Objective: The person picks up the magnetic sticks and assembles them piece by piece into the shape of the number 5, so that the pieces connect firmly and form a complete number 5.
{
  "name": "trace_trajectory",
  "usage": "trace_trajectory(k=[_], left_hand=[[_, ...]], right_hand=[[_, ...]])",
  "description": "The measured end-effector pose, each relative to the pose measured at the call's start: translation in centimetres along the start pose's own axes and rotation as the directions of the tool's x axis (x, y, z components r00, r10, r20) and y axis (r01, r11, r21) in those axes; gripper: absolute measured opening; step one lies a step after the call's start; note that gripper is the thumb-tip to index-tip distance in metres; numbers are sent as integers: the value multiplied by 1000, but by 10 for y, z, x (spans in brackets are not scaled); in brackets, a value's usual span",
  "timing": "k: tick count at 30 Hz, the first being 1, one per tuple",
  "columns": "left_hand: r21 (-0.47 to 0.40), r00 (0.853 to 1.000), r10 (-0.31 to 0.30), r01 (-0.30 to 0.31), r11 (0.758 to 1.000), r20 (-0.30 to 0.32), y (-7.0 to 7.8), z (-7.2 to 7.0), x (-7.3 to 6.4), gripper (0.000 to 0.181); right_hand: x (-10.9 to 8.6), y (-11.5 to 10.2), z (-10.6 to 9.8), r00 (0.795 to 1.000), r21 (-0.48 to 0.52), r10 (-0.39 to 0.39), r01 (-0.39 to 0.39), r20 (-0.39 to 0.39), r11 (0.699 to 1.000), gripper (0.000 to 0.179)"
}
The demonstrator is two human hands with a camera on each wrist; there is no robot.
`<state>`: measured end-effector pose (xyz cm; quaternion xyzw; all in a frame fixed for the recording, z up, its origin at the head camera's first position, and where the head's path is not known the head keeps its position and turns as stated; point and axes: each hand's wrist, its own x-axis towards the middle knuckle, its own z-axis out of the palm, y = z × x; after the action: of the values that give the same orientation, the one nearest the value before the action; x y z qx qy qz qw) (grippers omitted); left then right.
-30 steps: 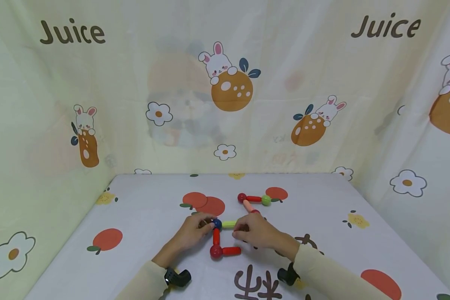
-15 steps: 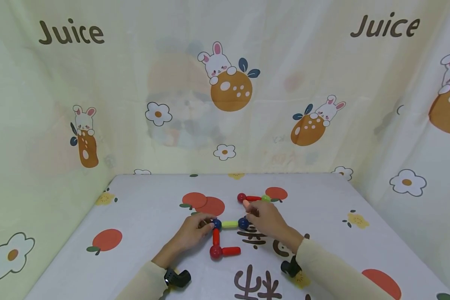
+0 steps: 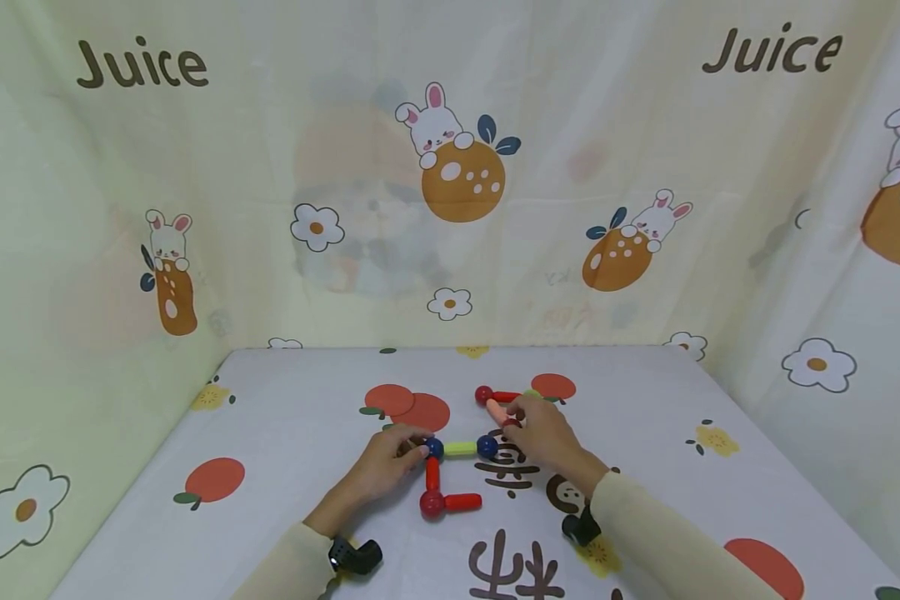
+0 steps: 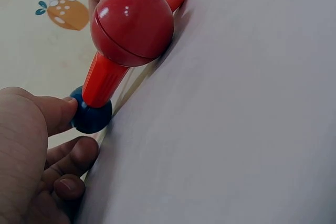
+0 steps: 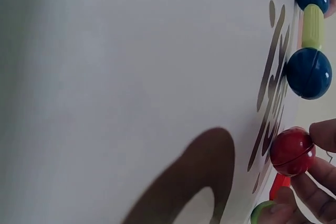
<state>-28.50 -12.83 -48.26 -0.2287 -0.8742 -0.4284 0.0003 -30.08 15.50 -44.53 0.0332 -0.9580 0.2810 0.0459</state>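
My left hand (image 3: 392,457) pinches a blue ball (image 3: 435,448) at the corner of a ball-and-rod toy chain. From that ball a red rod (image 4: 105,81) runs to a red ball (image 4: 132,25), which carries a second red rod (image 3: 462,502). A yellow-green rod (image 3: 461,448) leads right to another blue ball (image 5: 309,73). Farther right, my right hand (image 3: 549,433) holds a red ball (image 5: 293,151) between thumb and fingers, at the near end of a pink rod (image 3: 497,412). That rod joins a far red ball (image 3: 483,395) with a red rod (image 3: 506,397).
A green ball (image 5: 258,212) ends the second chain, mostly covered by my right hand in the head view. The tabletop (image 3: 285,533) has a white cloth printed with fruit and dark lettering. A patterned curtain (image 3: 375,275) encloses the back and sides.
My right hand has left the right-hand blue ball and moved back and right onto the second chain's near red ball, uncovering the blue ball. My left hand has stayed in place.
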Motion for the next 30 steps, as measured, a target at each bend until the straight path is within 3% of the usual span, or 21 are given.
trace_trajectory(k=[15, 23, 30], left_hand=[[-8, 1000, -3, 3, 1000, -12, -2, 2, 1, 29], [-37, 1000, -21, 21, 999, -9, 1, 3, 4, 33], [-117, 999, -41, 37, 992, -28, 4, 4, -2, 33]], right_hand=[[8, 0, 6, 993, 0, 86, -86, 86, 996, 33], [10, 2, 5, 996, -51, 48, -44, 76, 998, 23], [10, 5, 7, 997, -71, 20, -15, 75, 997, 28]])
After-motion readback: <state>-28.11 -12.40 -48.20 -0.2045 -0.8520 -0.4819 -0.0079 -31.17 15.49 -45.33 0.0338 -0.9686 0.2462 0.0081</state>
